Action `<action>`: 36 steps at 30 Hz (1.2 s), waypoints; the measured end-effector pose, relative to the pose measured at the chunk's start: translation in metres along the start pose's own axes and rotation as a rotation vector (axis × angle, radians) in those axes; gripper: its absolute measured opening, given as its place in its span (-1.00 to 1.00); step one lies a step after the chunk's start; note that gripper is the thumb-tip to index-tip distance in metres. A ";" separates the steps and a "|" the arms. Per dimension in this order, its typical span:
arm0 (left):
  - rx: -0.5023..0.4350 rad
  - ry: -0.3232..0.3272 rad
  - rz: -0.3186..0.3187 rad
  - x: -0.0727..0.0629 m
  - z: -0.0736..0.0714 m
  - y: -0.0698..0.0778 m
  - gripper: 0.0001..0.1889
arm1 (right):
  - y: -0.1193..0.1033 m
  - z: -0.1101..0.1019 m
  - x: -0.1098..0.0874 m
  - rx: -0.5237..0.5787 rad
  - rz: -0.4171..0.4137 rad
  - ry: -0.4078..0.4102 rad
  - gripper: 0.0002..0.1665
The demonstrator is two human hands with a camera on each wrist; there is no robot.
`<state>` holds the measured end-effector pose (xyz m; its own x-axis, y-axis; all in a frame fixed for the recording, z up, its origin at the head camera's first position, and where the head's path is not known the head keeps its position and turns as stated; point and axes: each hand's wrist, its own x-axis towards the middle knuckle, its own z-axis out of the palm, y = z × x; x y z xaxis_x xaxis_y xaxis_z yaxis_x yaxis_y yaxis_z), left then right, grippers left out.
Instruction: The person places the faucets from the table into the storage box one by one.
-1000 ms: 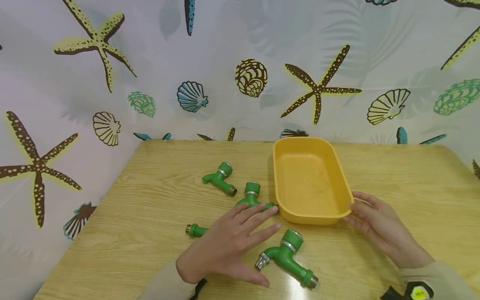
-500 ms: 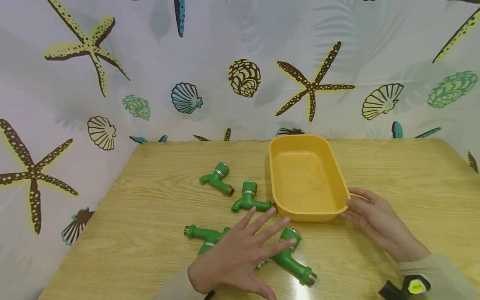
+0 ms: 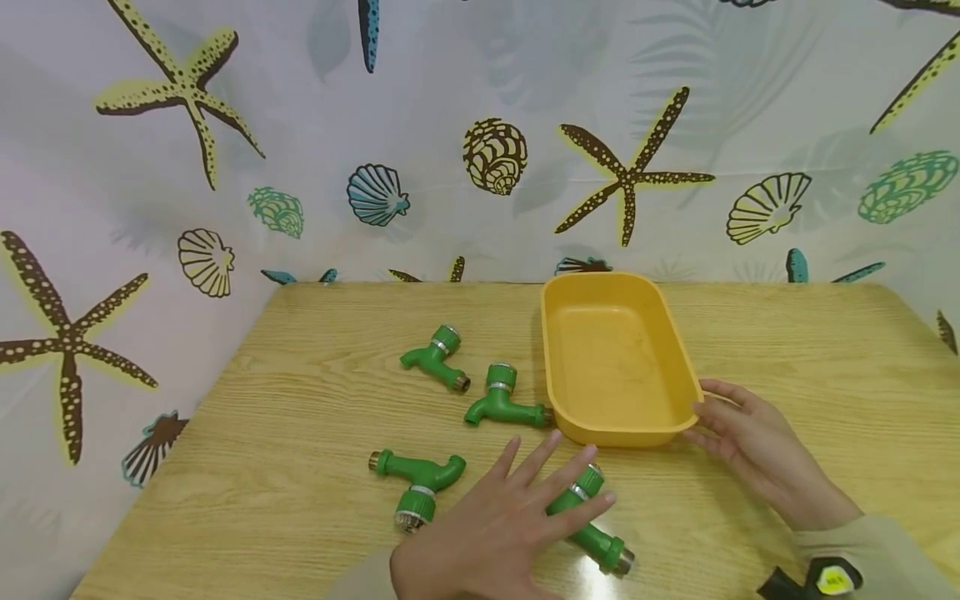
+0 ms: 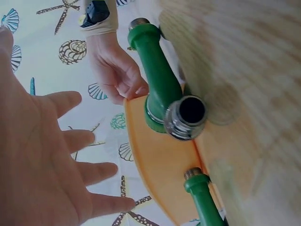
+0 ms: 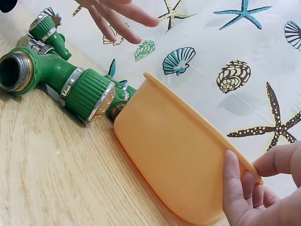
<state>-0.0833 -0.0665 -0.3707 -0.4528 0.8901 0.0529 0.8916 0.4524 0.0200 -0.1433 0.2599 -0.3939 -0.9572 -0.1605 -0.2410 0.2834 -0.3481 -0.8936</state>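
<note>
My left hand point(image 3: 498, 525) hovers with fingers spread above a green faucet point(image 3: 603, 546) with a metal threaded end, hiding its spout in the head view. In the left wrist view, that faucet stands apart from the palm point(image 4: 37, 165). Thumb and fingers of my right hand point(image 3: 765, 458) pinch the near right rim of a yellow plastic tub point(image 3: 615, 367). The right wrist view shows this grip on the tub wall point(image 5: 174, 150) too. Just left of my left hand lies another green faucet point(image 3: 423, 475), its knob toward me.
One green faucet point(image 3: 502, 404) lies at the tub's left side, its threaded end against or very near it. Farther back is another faucet point(image 3: 435, 358). The wooden table point(image 3: 315, 375) ends at a shell-and-starfish patterned cloth point(image 3: 435, 108) behind.
My left hand has shifted right and toward me, uncovering the left and middle faucets and covering part of the nearest one. My right hand stays at the tub's rim.
</note>
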 end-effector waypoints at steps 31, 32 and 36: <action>0.092 -0.156 0.257 0.033 0.001 -0.007 -0.14 | -0.001 0.008 0.000 -0.056 -0.010 0.026 -0.57; 0.100 -0.158 0.260 0.034 0.000 -0.008 -0.16 | -0.001 0.008 0.000 -0.052 -0.010 0.027 -0.57; 0.098 -0.197 0.249 0.040 -0.003 -0.011 -0.23 | -0.001 0.007 -0.001 -0.047 -0.001 0.036 -0.57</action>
<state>-0.1115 -0.0358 -0.3663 -0.2215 0.9636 -0.1499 0.9747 0.2139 -0.0657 -0.1420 0.2537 -0.3901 -0.9592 -0.1268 -0.2528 0.2802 -0.3040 -0.9106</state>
